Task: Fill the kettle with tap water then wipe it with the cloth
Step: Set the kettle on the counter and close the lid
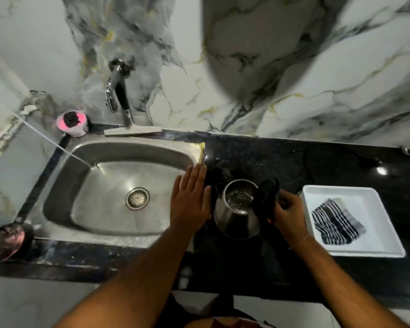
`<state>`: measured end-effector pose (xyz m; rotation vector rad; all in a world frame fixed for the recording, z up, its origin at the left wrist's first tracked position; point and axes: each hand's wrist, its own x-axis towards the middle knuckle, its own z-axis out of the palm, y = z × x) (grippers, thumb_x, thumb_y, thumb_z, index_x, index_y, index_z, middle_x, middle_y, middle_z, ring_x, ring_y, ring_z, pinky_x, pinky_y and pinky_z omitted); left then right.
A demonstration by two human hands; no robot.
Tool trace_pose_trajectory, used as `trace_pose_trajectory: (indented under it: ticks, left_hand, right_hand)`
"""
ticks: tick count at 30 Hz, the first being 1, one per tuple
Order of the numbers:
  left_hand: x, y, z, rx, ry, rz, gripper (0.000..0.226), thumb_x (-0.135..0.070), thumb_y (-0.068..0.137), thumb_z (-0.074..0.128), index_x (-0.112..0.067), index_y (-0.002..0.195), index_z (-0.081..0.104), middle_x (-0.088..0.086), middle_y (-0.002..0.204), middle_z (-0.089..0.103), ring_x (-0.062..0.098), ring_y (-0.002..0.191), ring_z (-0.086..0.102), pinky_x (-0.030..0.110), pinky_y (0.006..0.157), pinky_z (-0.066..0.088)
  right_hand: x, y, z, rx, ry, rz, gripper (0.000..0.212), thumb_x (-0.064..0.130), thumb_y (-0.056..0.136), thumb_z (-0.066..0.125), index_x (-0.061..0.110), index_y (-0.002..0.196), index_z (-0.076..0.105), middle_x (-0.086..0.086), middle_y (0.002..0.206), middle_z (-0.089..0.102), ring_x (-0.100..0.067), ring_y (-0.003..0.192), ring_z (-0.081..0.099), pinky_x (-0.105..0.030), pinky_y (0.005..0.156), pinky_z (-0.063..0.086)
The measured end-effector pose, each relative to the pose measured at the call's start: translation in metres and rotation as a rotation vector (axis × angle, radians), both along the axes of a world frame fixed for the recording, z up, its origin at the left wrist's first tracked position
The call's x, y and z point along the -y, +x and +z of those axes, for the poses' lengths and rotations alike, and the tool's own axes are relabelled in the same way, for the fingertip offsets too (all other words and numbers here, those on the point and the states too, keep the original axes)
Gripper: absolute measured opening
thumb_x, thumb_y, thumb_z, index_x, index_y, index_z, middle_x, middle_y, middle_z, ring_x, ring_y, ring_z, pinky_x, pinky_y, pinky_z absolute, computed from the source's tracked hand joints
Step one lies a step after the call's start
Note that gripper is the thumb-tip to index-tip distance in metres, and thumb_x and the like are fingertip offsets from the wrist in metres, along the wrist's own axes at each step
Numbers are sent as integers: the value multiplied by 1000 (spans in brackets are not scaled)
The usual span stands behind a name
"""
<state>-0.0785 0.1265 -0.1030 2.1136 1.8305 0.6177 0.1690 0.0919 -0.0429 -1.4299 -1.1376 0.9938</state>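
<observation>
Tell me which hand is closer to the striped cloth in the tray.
Right. The right hand grips the kettle handle, just left of the striped cloth; the left hand lies beyond the kettle.

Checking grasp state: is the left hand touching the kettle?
Apart. The head view shows dark countertop between the open left hand and the kettle.

kettle handle (269, 192) hidden under right hand (288, 213)
</observation>
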Motion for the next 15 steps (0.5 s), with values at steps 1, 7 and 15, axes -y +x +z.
trace_pose_trajectory:
  ticks: [1,7,15]
  left_hand:
    - [7,10,-3,-10,-19,10,65,-45,113,25,-25,175,26,-2,183,25,18,171,15,48,139,14]
    - [39,35,-9,-90,-94,13,63,-41,113,29,-25,174,27,-4,183,25,20,171,19,49,138,14]
    - [50,56,-14,-170,-164,-22,65,-40,112,21,-27,176,18,-6,184,19,13,171,11,45,140,6]
  right_hand:
    - [7,11,-1,-8,-10,23,36,16,92,63,24,57,64,14,41,58,9,39,47,-4,42,34]
    - [42,62,-5,-62,-48,126,49,14,97,72,47,61,75,22,46,65,12,41,52,-4,45,38]
    - [60,88,-30,-183,-80,151,17,37,80,72,45,66,77,22,55,71,12,53,63,-3,54,46]
